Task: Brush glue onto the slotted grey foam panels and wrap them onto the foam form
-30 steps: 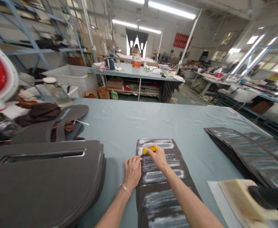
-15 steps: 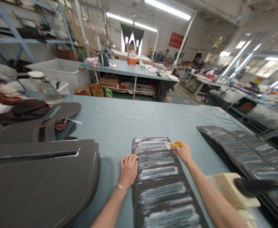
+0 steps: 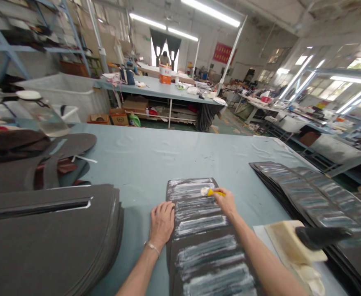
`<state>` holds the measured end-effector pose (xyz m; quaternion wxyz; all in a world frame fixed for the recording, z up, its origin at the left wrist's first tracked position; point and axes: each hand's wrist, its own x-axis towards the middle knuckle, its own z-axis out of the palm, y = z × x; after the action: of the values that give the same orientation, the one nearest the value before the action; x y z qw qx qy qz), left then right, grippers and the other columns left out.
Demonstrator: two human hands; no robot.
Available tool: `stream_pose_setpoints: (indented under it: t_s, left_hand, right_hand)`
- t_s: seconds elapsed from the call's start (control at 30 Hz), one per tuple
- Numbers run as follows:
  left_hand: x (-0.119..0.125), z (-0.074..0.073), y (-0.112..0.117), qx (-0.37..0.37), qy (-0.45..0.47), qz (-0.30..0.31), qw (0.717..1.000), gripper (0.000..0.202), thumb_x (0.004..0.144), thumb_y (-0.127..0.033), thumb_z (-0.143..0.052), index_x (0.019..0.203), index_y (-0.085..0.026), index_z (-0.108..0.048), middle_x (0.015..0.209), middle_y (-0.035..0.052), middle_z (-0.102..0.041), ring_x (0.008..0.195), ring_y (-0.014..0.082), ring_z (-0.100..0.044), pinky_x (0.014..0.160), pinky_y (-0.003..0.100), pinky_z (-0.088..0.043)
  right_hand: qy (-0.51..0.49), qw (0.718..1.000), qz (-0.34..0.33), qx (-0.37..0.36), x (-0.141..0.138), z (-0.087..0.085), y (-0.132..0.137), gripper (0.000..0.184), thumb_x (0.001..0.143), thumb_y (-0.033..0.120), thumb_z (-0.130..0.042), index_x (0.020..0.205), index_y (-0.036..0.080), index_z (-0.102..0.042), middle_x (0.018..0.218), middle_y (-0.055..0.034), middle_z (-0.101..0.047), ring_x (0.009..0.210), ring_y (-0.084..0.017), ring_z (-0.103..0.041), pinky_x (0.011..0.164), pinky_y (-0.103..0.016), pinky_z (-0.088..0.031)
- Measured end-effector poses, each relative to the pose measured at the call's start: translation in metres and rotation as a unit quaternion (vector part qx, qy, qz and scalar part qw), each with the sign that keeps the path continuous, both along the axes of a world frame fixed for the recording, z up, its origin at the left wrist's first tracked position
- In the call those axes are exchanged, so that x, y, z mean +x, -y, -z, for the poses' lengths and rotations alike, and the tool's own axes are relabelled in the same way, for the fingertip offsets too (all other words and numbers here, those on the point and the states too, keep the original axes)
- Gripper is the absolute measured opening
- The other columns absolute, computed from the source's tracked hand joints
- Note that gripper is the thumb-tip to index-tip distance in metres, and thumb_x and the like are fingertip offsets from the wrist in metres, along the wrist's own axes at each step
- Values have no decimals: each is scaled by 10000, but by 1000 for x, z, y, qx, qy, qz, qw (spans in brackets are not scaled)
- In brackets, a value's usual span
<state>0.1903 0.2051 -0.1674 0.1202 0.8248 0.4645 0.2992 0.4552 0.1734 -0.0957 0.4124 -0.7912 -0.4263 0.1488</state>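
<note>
In front of me on the table lies a dark grey panel [image 3: 199, 228] with whitish, wet-looking bands brushed across it. My right hand [image 3: 225, 201] is closed round the yellow handle of a small brush [image 3: 211, 192]. The brush's white-coated bristles touch the panel's upper band. At the panel's left edge rests my left hand [image 3: 162, 220], laid flat with its fingers stretched out over the rim. A bracelet circles the left wrist.
A tall stack of dark pieces [image 3: 50, 246] stands at the left. Coated panels [image 3: 306, 193] are piled on the right, beside a cream container with a black handle [image 3: 319, 237]. A clear jar [image 3: 46, 115] stands at the back left of the blue-grey table [image 3: 155, 158].
The brush in my right hand has moved leftward along the panel's upper band. My left hand keeps its place at the panel's edge. The whole view has shifted slightly.
</note>
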Motion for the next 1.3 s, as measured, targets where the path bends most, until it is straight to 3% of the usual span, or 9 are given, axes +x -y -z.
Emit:
stream_pose_setpoints:
  t_s: [0.1,0.17,0.43,0.53,0.67,0.73,0.87,1.1,1.3]
  left_hand:
    - [0,1,-2,-13,17,2,1000,259,908,-232,-391,1098,-283,-559,1162,32,-601,1137,221,-474,985,432,-291]
    - [-2,2,-4,-30,42,3,999,253,903,-232,-398,1101,-278,-549,1162,31,-596,1132,213,-477,986,423,-298]
    - [-13,-9,19,-49,69,-16,996,191,902,-232,-400,985,-233,-572,1043,37,-610,1043,192,-506,941,382,-330]
    - [-16,-9,33,-42,38,3,998,221,907,-197,-385,1006,-247,-576,1058,22,-620,1061,185,-503,960,390,-310]
    - [-17,-7,37,-44,23,-2,999,256,912,-171,-367,1049,-258,-565,1101,13,-616,1088,178,-497,965,390,-308]
    - [-16,-8,36,-44,16,-3,999,256,912,-172,-368,1048,-259,-567,1101,12,-618,1087,180,-499,964,391,-309]
    - [-16,-8,36,-38,7,2,999,260,914,-182,-367,1058,-260,-570,1108,24,-620,1094,191,-502,961,397,-311]
    - [-14,-5,36,-19,-7,0,1000,266,899,-186,-387,1067,-259,-580,1104,44,-625,1091,207,-511,954,402,-320]
    - [-12,-3,36,-15,-17,0,1000,260,905,-203,-380,1073,-251,-573,1106,48,-623,1089,204,-510,959,395,-318]
  right_hand:
    - [70,992,88,-50,45,-14,12,296,620,346,-512,756,158,-696,551,-18,-603,532,-159,-539,557,-255,-384]
    - [103,988,102,-54,43,-24,15,293,631,356,-516,761,167,-698,548,-17,-599,535,-160,-535,551,-252,-369]
    - [43,994,-95,20,-93,-17,11,232,723,356,-516,799,197,-667,670,7,-634,584,-130,-530,593,-224,-379]
    - [19,989,-149,14,-112,-5,5,206,732,321,-504,794,202,-662,700,5,-639,610,-132,-538,617,-224,-387]
    - [103,992,-77,15,-120,-2,-1,183,728,273,-475,741,198,-641,659,-9,-607,611,-148,-518,620,-243,-369]
    - [124,986,-103,36,-124,-3,-1,191,746,273,-462,755,203,-639,690,-13,-614,639,-148,-525,641,-243,-368]
    - [42,988,-149,-4,-97,0,7,205,733,317,-488,789,217,-657,617,23,-588,560,-132,-505,583,-226,-361]
    - [164,982,83,-36,20,-7,38,227,699,321,-455,732,198,-643,572,3,-555,553,-143,-471,557,-238,-314]
    - [162,984,40,-57,21,-9,42,234,713,321,-447,749,205,-648,571,4,-560,541,-135,-471,548,-231,-303]
